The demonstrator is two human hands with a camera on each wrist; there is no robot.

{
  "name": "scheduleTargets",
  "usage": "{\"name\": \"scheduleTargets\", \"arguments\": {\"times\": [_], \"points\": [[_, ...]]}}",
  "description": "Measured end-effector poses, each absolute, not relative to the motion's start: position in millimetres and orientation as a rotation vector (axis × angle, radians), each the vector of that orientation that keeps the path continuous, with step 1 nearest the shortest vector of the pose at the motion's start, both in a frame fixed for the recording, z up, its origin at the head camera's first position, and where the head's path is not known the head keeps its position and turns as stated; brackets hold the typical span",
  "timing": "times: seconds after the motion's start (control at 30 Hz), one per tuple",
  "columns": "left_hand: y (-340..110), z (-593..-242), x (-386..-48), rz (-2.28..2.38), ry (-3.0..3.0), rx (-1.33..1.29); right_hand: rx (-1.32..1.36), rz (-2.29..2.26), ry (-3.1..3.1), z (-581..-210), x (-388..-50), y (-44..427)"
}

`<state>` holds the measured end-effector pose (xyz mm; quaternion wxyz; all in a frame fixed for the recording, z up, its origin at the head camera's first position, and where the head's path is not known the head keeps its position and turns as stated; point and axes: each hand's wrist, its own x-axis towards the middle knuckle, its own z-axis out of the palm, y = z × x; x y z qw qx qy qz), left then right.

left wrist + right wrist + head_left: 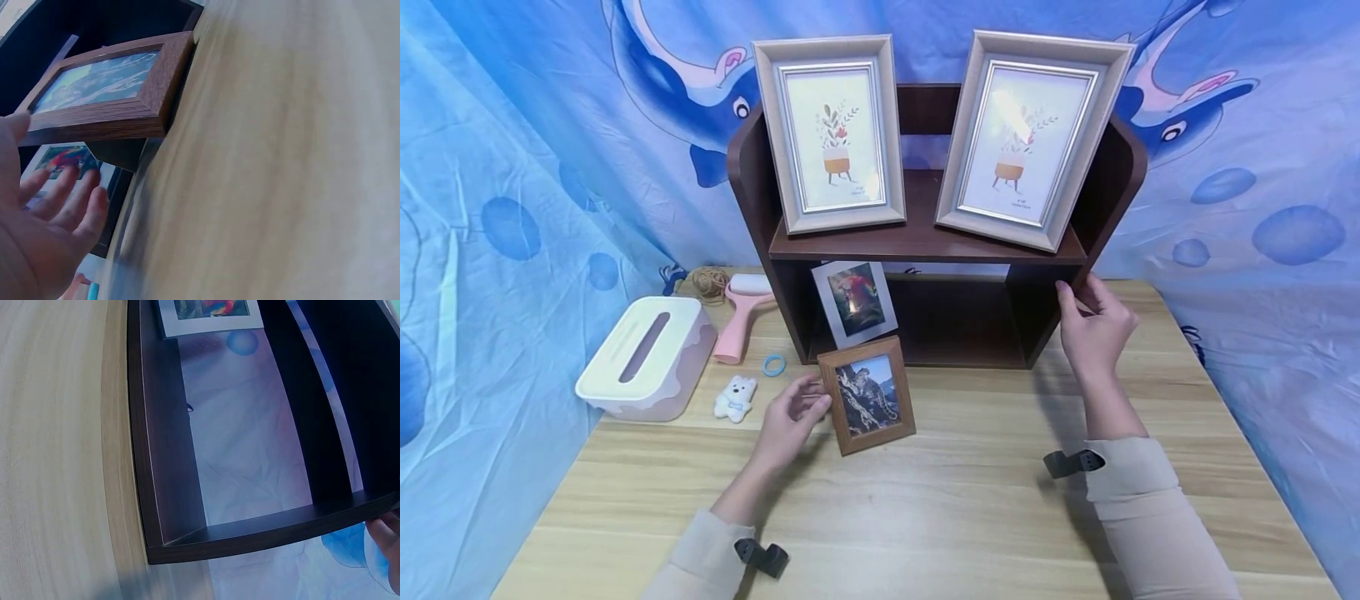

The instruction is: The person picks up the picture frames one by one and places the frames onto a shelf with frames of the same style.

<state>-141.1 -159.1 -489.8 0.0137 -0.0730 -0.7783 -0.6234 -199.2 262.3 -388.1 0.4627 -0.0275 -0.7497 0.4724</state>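
A brown wooden photo frame [835, 400] with a leopard picture stands tilted back in front of the dark shelf [925, 242]; its rear support shows in the left wrist view. My left hand [792, 414] is at its left edge, thumb near the rim and fingers loosely spread beside it. A white photo frame [889, 310] with a parrot picture leans inside the lower compartment. With thumb and fingers, my right hand [1097, 325] pinches the front edge of the shelf's right side panel. In the right wrist view only part of that hand [386, 540] shows.
Two large silver-beige frames [895, 208] [946, 212] with plant pictures stand on the upper level. At left are a tissue box [692, 367], a pink lint roller [737, 325], twine [707, 283], a blue ring [766, 367] and a white bear figure [735, 398]. Blue cloth [497, 292] hangs around the table.
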Motion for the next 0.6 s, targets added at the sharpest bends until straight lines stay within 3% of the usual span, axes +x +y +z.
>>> {"name": "scheduleTargets", "arguments": {"times": [0.6], "points": [[-148,-493,-139,-2.140,-2.535,-0.136,-0.065,1.131,-1.838,-373,-188,247]]}}
